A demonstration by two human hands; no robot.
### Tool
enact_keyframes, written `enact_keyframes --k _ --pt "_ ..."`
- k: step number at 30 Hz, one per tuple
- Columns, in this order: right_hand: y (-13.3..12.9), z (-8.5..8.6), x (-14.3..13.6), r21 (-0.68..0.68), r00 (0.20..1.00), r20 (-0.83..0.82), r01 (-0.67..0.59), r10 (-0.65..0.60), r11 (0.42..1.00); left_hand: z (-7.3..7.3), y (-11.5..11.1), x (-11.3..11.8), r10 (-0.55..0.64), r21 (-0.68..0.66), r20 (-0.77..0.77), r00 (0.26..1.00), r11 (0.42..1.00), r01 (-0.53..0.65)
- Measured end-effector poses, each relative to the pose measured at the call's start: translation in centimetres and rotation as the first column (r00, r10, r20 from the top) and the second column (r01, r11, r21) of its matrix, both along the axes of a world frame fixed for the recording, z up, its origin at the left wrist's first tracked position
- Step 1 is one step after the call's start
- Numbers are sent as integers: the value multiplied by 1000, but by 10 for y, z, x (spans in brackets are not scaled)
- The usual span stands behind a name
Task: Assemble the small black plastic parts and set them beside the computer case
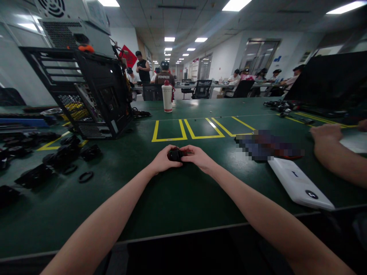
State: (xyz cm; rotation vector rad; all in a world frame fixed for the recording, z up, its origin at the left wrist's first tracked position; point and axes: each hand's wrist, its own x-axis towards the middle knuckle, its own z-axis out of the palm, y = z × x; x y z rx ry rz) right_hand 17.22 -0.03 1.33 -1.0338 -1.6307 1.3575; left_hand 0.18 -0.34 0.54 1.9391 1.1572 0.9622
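Observation:
Between my two hands, just above or on the green table, is a small black boxy part (175, 154); its exact kind is too dark to make out. My left hand (164, 159) is closed round its left side, thumb in front and fingers behind. On the other side my right hand (196, 157) pinches its right edge with the fingertips. To the left lie similar black parts (91, 152) and a black ring (86, 176). Yellow tape outlines (169, 139) mark the tabletop beyond my hands.
An open black computer case (94, 91) stands at the left, with a metal unit on top. A white bottle (167, 98) stands farther back. At right lie a white power bank-like slab (301, 183) and a blurred-out object (266, 145), beside another person's hand (327, 135). A dark monitor (329, 82) stands behind.

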Motion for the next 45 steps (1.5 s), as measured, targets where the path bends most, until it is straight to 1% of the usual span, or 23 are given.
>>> enact_keyframes --k 2,3,5,8,11,15,19,21,23,25,28,30,32,35,37,39,41,45 --pt "1 0 2 -13 1000 7 7 -7 1000 0 0 0 -5 -9 -3 1000 1000 5" --pt "3 0 3 -16 999 8 35 -35 999 1 0 0 -7 -12 -8 1000 1000 7" --pt "5 2 7 -20 992 2 126 -126 992 0 0 -1 -11 -14 -23 1000 1000 11" --pt "10 4 15 -43 964 -11 265 -266 963 0 1 -1 -26 -4 -64 998 1000 26" --pt "14 3 24 -45 951 20 309 -309 950 -2 2 0 -22 28 -127 992 999 26" --pt "17 -1 26 31 957 124 260 -262 965 -3 5 1 -13 61 -206 979 998 26" --pt "15 -5 26 132 950 265 136 -167 982 -5 4 1 -14 61 -217 976 998 28" --pt "14 -6 28 160 941 318 71 -119 985 -4 2 2 -23 53 -214 977 998 36" --pt "13 -6 31 177 926 364 41 -104 983 -2 0 4 -31 66 -217 976 997 47" --pt "12 -6 34 188 907 403 48 -122 981 1 -4 8 -16 108 -236 972 993 43" --pt "8 -4 38 227 868 456 100 -196 969 6 -7 13 53 177 -303 952 984 1" --pt "5 -1 40 266 837 488 129 -248 955 10 -8 15 79 172 -353 932 985 -18" --pt "0 2 43 286 810 519 136 -273 948 15 -7 18 70 127 -401 913 992 -20" --pt "-11 10 50 285 784 562 113 -262 952 25 -3 23 19 66 -479 877 998 15" --pt "-19 14 56 292 783 563 113 -266 950 32 -1 28 -31 23 -545 838 998 52" --pt "-27 17 62 291 803 538 107 -255 951 37 0 32 -71 -10 -603 795 997 81" --pt "-33 17 66 291 813 529 96 -244 952 39 0 35 -76 -3 -631 772 995 96" --pt "-35 10 63 354 764 580 74 -281 932 36 -5 34 -29 67 -606 795 994 87"
